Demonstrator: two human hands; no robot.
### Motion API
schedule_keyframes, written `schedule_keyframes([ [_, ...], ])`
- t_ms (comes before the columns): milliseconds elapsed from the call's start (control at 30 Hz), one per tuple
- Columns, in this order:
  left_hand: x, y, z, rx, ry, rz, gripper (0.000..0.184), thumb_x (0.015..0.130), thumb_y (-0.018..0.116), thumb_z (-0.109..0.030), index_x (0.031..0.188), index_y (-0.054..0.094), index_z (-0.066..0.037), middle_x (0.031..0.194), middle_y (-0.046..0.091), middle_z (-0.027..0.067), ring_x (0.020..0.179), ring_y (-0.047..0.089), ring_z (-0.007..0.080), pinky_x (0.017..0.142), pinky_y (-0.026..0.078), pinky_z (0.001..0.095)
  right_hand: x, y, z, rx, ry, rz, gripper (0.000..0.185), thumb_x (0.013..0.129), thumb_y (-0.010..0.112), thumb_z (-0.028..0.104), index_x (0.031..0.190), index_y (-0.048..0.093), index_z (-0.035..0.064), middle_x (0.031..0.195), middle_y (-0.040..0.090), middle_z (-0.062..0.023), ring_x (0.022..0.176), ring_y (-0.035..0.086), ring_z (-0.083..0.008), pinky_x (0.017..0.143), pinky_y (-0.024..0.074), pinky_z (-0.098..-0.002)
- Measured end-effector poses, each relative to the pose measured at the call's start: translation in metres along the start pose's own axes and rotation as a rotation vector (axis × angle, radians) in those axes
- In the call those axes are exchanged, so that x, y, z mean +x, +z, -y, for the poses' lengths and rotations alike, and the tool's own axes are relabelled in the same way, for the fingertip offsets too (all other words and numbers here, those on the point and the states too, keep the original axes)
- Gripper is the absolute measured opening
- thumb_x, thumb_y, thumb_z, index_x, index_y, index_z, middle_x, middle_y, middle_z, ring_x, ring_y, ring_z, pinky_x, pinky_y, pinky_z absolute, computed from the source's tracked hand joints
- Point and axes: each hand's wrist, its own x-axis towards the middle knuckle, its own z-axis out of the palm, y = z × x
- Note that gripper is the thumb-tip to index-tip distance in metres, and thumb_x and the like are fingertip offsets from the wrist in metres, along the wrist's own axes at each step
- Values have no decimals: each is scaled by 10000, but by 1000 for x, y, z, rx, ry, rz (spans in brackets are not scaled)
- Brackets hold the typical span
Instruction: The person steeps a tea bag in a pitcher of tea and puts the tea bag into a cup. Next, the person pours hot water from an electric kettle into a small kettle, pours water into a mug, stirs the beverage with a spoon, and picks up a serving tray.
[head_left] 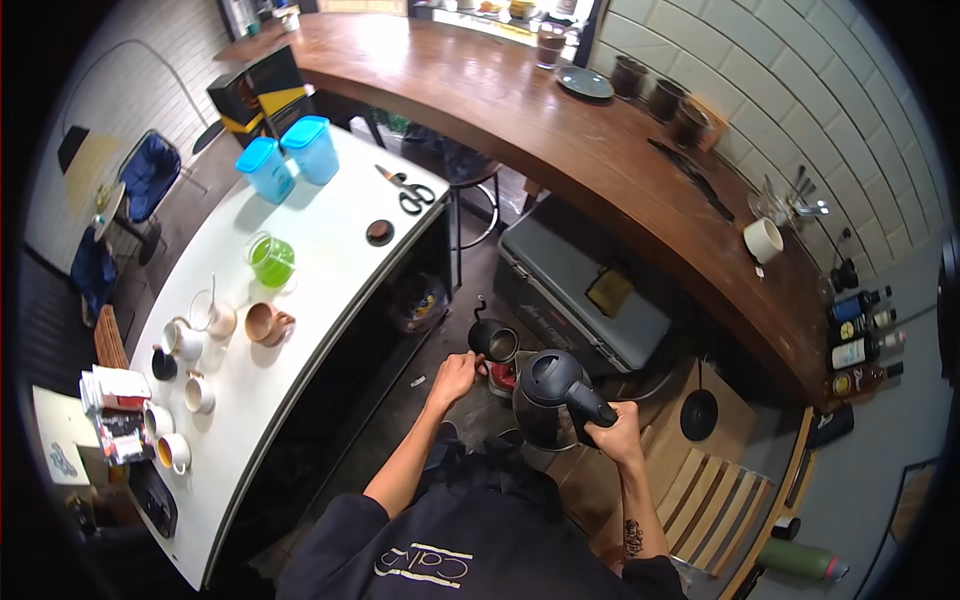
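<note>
Your right hand [615,432] is wrapped around the handle [590,407] of the kettle [541,395], before your torso; your left hand [460,378] pinches the near side of the pot [484,338] beside it. Expect the kettle — smooth, rounded, dark — to be heavy if full; grip its stiff handle. The round pot should handle lighter.

Bright light enters through the window [515,16] at the top of the frame, throwing white glare onto the wooden counter [600,150] at upper left. The white worktop [340,235] at left shines pale above deep shadow, while the black kettle [540,410] near centre reads clearly against a dimmer floor [400,400]. Fisheye distortion bows the wall tiles [720,70] at upper right; black vignetting rings the scene, and detail at far left seems soft.
</note>
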Motion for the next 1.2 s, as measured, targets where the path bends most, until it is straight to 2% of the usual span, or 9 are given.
schedule_keyframes([
  [167, -4, -13, 17, 16, 9, -55, 525, 1072, 404, -348, 927, 737, 31, 737, 695, 78, 632, 624, 164, 686, 503, 364, 21, 13, 21, -176, -6, 71, 125, 652, 698, 72, 638, 627, -29, 499, 518, -24, 509, 503, -54, 497, 409, -292],
  [267, -8, -19, 13, 19, 23, -38, 533, 1077, 402, -361, 871, 720, 14, 672, 660, 73, 626, 625, 169, 681, 497, 361, 29, 14, 35, -382, 24, 97, 195, 634, 736, 148, 700, 695, -32, 562, 627, -143, 545, 665, -244, 595, 512, -362],
  [400, -9, -16, 5, -33, 38, -39, 547, 1080, 400, -373, 830, 698, 11, 620, 621, 71, 627, 628, 181, 684, 494, 366, 38, 11, 47, -441, 31, 74, 228, 629, 736, 174, 707, 698, -37, 584, 636, -169, 586, 685, -299, 639, 526, -389],
  [467, -9, -13, 3, 12, 62, -6, 541, 1073, 391, -364, 951, 740, 31, 837, 741, 192, 884, 732, 371, 831, 528, 450, 42, 7, 54, -493, 85, 136, 233, 626, 731, 177, 712, 704, -39, 598, 643, -185, 624, 702, -323, 668, 536, -405],
  [567, 0, 0, 11, 2, 106, -26, 579, 1087, 394, -382, 804, 695, 22, 650, 636, 91, 659, 641, 215, 746, 504, 390, 48, -1, 50, -550, 62, 152, 230, 623, 728, 177, 709, 707, -35, 599, 647, -185, 638, 702, -342, 680, 541, -411],
  [767, 13, 22, 15, -23, 126, -9, 585, 1090, 386, -373, 820, 703, 38, 688, 664, 115, 874, 734, 259, 862, 521, 384, 54, -16, 60, -572, 136, 180, 272, 628, 740, 189, 792, 749, -28, 683, 686, -216, 752, 723, -374, 774, 554, -424],
  [1000, 11, 32, -8, -20, 117, -22, 555, 1066, 397, -366, 884, 752, 21, 773, 731, 146, 804, 733, 316, 797, 535, 420, 64, -31, 57, -611, 186, 188, 293, 627, 742, 190, 820, 758, -30, 778, 709, -259, 854, 730, -387, 819, 556, -437],
  [1067, 16, 35, -7, -10, 121, 22, 557, 1063, 406, -372, 851, 740, 19, 704, 705, 149, 735, 722, 292, 760, 536, 415, 67, -34, 46, -563, 33, 117, 236, 614, 708, 131, 658, 622, -84, 525, 505, -130, 523, 574, -168, 566, 481, -371],
  [1200, 24, 41, -7, -23, 120, 37, 554, 1060, 416, -372, 809, 722, 15, 649, 677, 144, 688, 708, 280, 738, 534, 413, 73, -38, 58, -563, 54, 138, 236, 615, 706, 126, 663, 625, -90, 525, 516, -120, 526, 571, -160, 560, 480, -363],
])
